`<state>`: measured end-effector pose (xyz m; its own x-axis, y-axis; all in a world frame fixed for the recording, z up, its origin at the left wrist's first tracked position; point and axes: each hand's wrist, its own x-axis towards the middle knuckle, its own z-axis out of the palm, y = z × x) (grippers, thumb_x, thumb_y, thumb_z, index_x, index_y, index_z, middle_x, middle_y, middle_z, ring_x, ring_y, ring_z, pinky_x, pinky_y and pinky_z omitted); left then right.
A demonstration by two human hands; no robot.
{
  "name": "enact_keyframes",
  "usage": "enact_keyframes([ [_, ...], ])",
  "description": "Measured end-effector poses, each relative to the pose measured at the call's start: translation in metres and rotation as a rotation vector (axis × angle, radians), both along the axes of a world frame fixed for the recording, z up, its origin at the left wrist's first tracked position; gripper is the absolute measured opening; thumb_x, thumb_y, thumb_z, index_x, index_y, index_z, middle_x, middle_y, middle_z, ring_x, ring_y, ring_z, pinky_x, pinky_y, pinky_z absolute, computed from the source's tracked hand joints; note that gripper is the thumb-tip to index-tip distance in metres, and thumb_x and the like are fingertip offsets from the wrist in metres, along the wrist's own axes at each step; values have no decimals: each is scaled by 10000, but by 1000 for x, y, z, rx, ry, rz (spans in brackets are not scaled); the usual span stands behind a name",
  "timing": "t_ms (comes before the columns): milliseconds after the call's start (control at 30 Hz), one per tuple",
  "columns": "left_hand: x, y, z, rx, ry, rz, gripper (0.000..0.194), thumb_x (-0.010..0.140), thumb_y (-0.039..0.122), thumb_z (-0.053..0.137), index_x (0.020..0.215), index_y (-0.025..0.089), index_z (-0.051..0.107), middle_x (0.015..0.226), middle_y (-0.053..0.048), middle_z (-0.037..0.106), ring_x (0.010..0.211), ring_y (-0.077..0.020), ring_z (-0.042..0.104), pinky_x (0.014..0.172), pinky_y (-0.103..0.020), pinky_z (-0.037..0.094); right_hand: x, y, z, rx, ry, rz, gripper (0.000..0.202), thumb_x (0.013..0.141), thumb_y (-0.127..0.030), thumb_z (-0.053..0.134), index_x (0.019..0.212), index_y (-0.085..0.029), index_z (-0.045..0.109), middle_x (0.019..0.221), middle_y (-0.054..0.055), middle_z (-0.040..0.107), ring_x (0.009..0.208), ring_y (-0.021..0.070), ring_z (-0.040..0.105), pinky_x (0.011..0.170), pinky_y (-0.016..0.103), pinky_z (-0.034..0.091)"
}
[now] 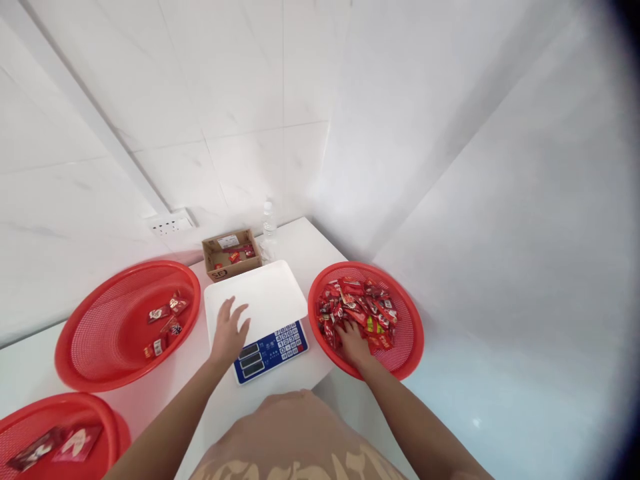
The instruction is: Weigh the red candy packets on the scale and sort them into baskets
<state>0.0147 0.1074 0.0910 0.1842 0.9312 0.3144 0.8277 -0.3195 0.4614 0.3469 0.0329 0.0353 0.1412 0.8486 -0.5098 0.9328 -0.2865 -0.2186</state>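
Note:
My left hand (231, 333) hovers over the near left corner of a white weighing scale pan (265, 297), its fingers spread and nothing in them. Below the pan is the scale's blue keypad panel (273, 352) with dark displays. On the right, a round red plastic basket (413, 333) holds a heap of small red snack packets (357, 303). My right hand (353, 341) reaches into that heap, fingers stretched and apart against the packets. Its fingertips are partly hidden among the wrappers, and I see no packet clearly gripped.
A larger red basket (90, 333) with several packets (167, 320) stands left of the scale. Nearer, another red basket (107, 417) holds two larger packets. Behind the scale are a cardboard box (233, 270) and a clear bottle (269, 223). Walls close off the back and right.

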Motion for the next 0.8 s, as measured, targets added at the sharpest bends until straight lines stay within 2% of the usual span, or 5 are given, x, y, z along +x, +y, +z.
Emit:
enact_keyframes([
  [233,29,-15,11,-199,-169,-82,267,833,288,470,1046,216,613,1319,-106,473,1242,-267,426,1016,-465,380,28,11,16,286,193,-366,471,824,-153,425,1294,-188,454,1187,113,605,1072,223,565,913,343,420],
  [400,43,-15,39,-489,-381,-71,276,804,329,515,1048,235,603,1181,-69,592,1118,-244,533,986,-425,406,29,10,54,448,1026,-871,408,750,-405,618,1120,-244,556,964,50,691,818,232,656,692,368,530],
  [600,92,-25,76,-1136,-972,-172,511,785,450,586,1230,227,470,1138,-118,604,1030,-221,586,878,-384,478,-31,23,107,335,1613,-753,255,719,-388,690,908,-228,630,897,28,696,834,206,648,755,344,519],
  [700,106,-27,77,-1335,-1236,-152,560,759,423,639,1240,235,423,961,-84,642,864,-187,636,787,-369,513,-61,30,110,273,1667,-631,260,706,-391,707,884,-217,630,864,23,689,830,197,640,770,336,504],
  [800,104,-23,69,-1293,-1286,-25,501,695,323,722,1120,222,477,833,-36,633,725,-146,633,699,-310,521,-76,33,101,224,1656,-632,292,687,-390,725,907,-222,631,856,8,683,815,175,631,745,311,498],
])
